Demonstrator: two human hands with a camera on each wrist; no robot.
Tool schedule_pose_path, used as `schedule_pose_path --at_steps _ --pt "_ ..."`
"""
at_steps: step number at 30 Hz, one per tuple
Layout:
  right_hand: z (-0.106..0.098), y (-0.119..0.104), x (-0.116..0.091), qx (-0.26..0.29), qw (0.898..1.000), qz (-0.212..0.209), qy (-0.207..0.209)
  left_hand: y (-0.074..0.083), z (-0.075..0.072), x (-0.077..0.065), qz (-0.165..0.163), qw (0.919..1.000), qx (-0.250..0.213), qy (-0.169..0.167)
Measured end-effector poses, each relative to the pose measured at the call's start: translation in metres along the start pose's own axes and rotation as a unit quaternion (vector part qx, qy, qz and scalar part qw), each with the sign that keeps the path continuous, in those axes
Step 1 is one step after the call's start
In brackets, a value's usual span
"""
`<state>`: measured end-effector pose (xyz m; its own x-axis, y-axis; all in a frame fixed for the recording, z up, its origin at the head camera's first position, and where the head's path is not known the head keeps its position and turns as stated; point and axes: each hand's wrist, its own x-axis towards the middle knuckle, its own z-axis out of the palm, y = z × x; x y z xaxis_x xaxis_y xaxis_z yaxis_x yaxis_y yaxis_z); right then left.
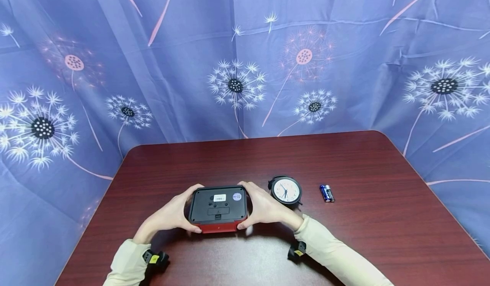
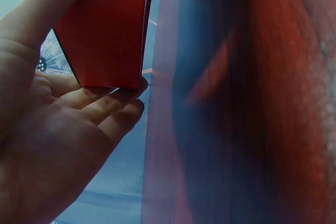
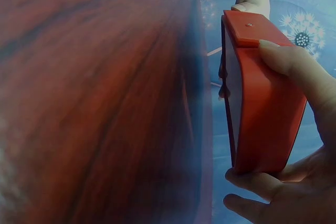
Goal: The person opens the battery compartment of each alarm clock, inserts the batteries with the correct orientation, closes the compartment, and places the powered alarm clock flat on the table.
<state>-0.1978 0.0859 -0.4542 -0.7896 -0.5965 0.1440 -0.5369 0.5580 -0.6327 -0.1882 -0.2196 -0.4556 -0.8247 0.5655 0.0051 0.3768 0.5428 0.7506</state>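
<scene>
A red box-shaped device (image 1: 218, 205) is held up off the table between both hands, its black back turned to the head camera. That back carries a white barcode label, a round purple sticker and a small battery cover. My left hand (image 1: 174, 211) grips one end, thumb at the near red edge and fingers at the far edge. At the other end, my right hand (image 1: 264, 207) holds it the same way. In the right wrist view the right thumb (image 3: 291, 59) presses beside a raised red bar (image 3: 257, 27), fingertips under the opposite edge. The device's front is mostly hidden.
A round black alarm clock (image 1: 286, 190) with a white dial lies close beside the right hand and wrist. Two batteries (image 1: 327, 193) lie side by side farther right on the dark red wooden table (image 1: 367, 235). Behind the table hangs a blue dandelion-print curtain (image 1: 183, 86).
</scene>
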Motion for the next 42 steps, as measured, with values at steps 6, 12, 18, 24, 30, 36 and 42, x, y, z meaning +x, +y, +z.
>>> schedule_pose_path --at_steps 6,12,18,24,30,36,42 --pt "-0.0001 -0.0006 0.0004 0.0 1.0 -0.004 0.001 0.0014 -0.0008 -0.0004 -0.003 1.0 -0.006 -0.008" --pt "0.0004 -0.0001 0.0007 0.004 1.0 -0.002 -0.002 0.0009 -0.0009 0.0 0.001 0.9997 -0.016 -0.019" --pt "0.0013 0.0008 0.0017 0.002 1.0 -0.002 -0.002 -0.0013 -0.0012 0.0014 0.024 0.9992 -0.024 -0.021" --pt "0.0005 -0.0004 0.0019 0.001 1.0 0.006 -0.002 -0.0023 -0.0009 0.0032 0.036 0.9985 -0.036 -0.021" --pt "0.0009 -0.0026 0.0002 -0.021 1.0 0.015 -0.001 -0.002 -0.0001 0.0044 0.033 0.9988 -0.03 -0.019" --pt "0.003 -0.0037 -0.0007 -0.036 0.999 0.017 0.0 -0.0014 0.0011 0.0061 0.036 0.9991 -0.012 -0.019" --pt "0.0059 -0.0037 -0.0005 -0.059 0.998 0.019 -0.009 -0.001 0.0027 0.008 0.026 0.9993 0.019 -0.02"
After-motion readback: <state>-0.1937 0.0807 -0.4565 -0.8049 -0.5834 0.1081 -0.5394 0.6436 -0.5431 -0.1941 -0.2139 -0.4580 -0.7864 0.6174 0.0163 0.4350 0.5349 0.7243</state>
